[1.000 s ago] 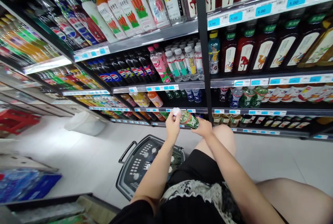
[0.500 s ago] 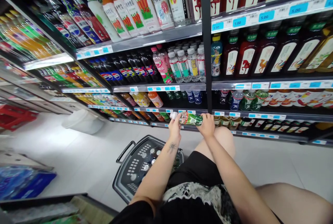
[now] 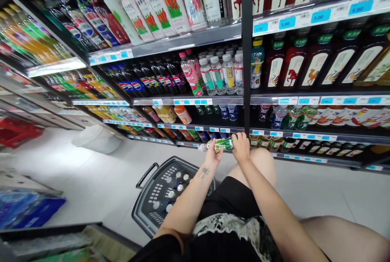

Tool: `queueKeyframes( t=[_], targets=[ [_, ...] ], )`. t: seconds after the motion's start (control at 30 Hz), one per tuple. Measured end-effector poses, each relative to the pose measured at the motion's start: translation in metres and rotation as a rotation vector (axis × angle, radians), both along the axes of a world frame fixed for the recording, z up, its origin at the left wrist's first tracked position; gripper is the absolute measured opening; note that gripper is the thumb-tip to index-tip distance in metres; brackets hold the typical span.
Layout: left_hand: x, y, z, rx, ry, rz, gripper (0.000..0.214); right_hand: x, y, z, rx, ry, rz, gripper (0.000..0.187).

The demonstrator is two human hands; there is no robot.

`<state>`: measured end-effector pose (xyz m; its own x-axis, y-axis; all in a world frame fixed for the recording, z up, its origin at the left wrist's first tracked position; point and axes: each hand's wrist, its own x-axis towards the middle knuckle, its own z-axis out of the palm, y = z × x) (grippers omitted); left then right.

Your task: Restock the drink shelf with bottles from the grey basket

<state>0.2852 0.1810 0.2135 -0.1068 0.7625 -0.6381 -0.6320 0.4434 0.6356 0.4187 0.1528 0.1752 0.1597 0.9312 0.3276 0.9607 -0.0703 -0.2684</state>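
I crouch before drink shelves. A green bottle with a white cap (image 3: 222, 144) lies sideways in both hands, just in front of the lowest shelf (image 3: 304, 158). My left hand (image 3: 212, 155) cups it from below near the cap end. My right hand (image 3: 240, 148) grips its base end from above. A dark shopping basket (image 3: 158, 197) holding several white-capped bottles stands on the floor under my left forearm.
Shelves (image 3: 189, 102) packed with cola, water and juice bottles fill the upper view, split by a black upright (image 3: 246, 50). A white bag (image 3: 96, 139) lies on the pale floor at left, blue shrink-wrapped packs (image 3: 27, 211) at lower left, red crates (image 3: 15, 132) further left.
The bottle has turned from tilted to lying level and moved lower, closer to the bottom shelf. My left hand slid from over the cap to beneath the bottle.
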Motion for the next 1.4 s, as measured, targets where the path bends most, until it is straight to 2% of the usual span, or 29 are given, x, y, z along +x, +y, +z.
queueKeyframes(
  t=[0.1, 0.2, 0.27, 0.33, 0.43, 0.53, 0.67, 0.83, 0.9, 0.97, 1.07, 1.17, 1.23, 1.3, 1.4],
  targets=[
    [0.000, 0.000, -0.008, 0.018, 0.022, 0.022, 0.029, 0.000, -0.001, 0.001, -0.003, 0.012, 0.017, 0.045],
    [-0.001, -0.003, -0.018, 0.073, 0.171, 0.056, 0.033, -0.001, -0.001, -0.002, -0.040, 0.078, 0.018, 0.049],
    [-0.002, -0.004, -0.024, 0.109, 0.292, 0.071, 0.037, -0.001, 0.000, -0.005, -0.123, 0.142, -0.019, 0.058],
    [-0.004, -0.005, -0.029, 0.181, 0.425, 0.068, 0.038, -0.001, 0.003, -0.009, -0.271, 0.225, -0.054, 0.069],
    [-0.014, -0.001, -0.032, 0.367, 0.612, -0.003, 0.034, 0.001, 0.010, -0.013, -0.472, 0.353, -0.006, 0.079],
    [-0.028, 0.011, -0.032, 0.488, 0.684, -0.080, 0.031, 0.001, 0.018, -0.015, -0.471, 0.416, 0.066, 0.083],
    [-0.044, 0.036, -0.033, 0.454, 0.676, -0.202, 0.041, -0.001, 0.027, -0.015, -0.469, 0.413, 0.081, 0.086],
    [-0.053, 0.076, -0.042, 0.335, 0.752, -0.389, 0.047, -0.007, 0.032, -0.016, -0.771, 0.348, 0.128, 0.080],
    [-0.055, 0.095, -0.045, 0.320, 0.839, -0.451, 0.049, -0.007, 0.035, -0.019, -0.860, 0.302, 0.147, 0.076],
    [-0.057, 0.116, -0.047, 0.364, 1.004, -0.435, 0.055, -0.006, 0.038, -0.024, -0.894, 0.282, 0.142, 0.070],
    [-0.058, 0.148, -0.050, 0.435, 1.196, -0.309, 0.070, -0.004, 0.044, -0.033, -0.901, 0.292, 0.134, 0.063],
    [-0.056, 0.176, -0.056, 0.408, 1.189, -0.136, 0.078, -0.002, 0.047, -0.040, -0.893, 0.308, 0.130, 0.058],
    [-0.052, 0.193, -0.061, 0.431, 1.163, -0.066, 0.077, -0.002, 0.047, -0.042, -0.906, 0.320, 0.122, 0.054],
    [-0.046, 0.207, -0.065, 0.489, 1.170, -0.063, 0.076, -0.003, 0.048, -0.042, -0.924, 0.323, 0.120, 0.051],
    [-0.038, 0.222, -0.068, 0.508, 1.222, -0.127, 0.077, -0.003, 0.049, -0.039, -0.943, 0.323, 0.123, 0.052]
  ],
)
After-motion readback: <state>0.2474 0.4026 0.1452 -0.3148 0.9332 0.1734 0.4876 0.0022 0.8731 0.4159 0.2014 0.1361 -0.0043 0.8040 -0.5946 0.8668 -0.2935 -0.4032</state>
